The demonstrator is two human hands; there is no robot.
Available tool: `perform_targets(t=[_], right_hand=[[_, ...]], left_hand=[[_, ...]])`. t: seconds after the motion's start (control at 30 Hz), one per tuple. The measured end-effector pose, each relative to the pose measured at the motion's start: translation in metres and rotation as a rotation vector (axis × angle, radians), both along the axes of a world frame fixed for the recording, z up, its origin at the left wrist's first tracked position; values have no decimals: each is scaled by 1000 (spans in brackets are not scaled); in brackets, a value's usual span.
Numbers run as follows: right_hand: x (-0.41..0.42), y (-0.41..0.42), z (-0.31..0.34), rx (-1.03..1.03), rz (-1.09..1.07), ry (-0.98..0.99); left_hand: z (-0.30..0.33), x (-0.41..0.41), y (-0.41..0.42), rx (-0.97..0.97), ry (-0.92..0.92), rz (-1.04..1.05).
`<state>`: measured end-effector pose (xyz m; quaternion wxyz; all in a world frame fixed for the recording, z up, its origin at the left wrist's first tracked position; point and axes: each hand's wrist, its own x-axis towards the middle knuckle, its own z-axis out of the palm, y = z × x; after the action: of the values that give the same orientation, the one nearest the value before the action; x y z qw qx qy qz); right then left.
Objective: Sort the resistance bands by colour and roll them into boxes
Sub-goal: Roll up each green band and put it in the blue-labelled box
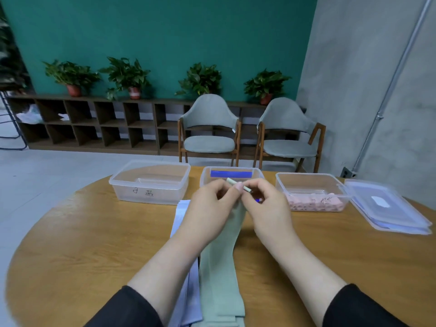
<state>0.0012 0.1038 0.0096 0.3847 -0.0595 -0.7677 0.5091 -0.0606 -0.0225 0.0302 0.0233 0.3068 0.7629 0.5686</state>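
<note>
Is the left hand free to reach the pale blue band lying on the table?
Probably not yet: the left hand pinches the green band it is rolling, though the pale blue band lies just beside it, uncovered.

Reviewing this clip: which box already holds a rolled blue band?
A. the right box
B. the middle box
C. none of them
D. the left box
B: a blue roll lies at the back of the middle box, while the left box looks empty and the right box holds pink rolls.
</note>
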Motion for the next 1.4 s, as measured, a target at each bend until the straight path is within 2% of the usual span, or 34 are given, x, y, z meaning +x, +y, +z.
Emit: perform_targets(t=[0.17,0.23,0.4,0.5,0.6,0.83,1.03,1.13,1.2,1.3,1.33,1.4], right_hand=[[36,-15,0,151,74,-16],[47,-15,-7,190,113,-82],[67,-2,-17,133,130,-97],[71,10,-7,-67,299,-154],[78,20,13,-182,454,-139],[112,26,43,-357,485,-167],[137,28,48,-298,453,-269],[139,35,32,-329,385,-311],[136,42,12,-276,264,-420],[138,59,-32,122,-91,-730],[143,62,-45,223,-152,-766],[154,68,-67,305,-122,-738]], left_hand=[[0,32,-3,175,-361,-25],[-4,37,-6,165,-398,-18],[-4,50,-14,48,-278,-58],[19,54,-17,47,-247,-207],[52,57,-15,88,-195,-307],[125,59,2,186,36,-177],[134,47,32,190,59,-108],[104,29,56,81,53,-79],[71,16,69,-142,99,-34],[12,15,72,-480,211,52],[-9,21,69,-541,260,42],[-47,39,62,-645,360,-19]])
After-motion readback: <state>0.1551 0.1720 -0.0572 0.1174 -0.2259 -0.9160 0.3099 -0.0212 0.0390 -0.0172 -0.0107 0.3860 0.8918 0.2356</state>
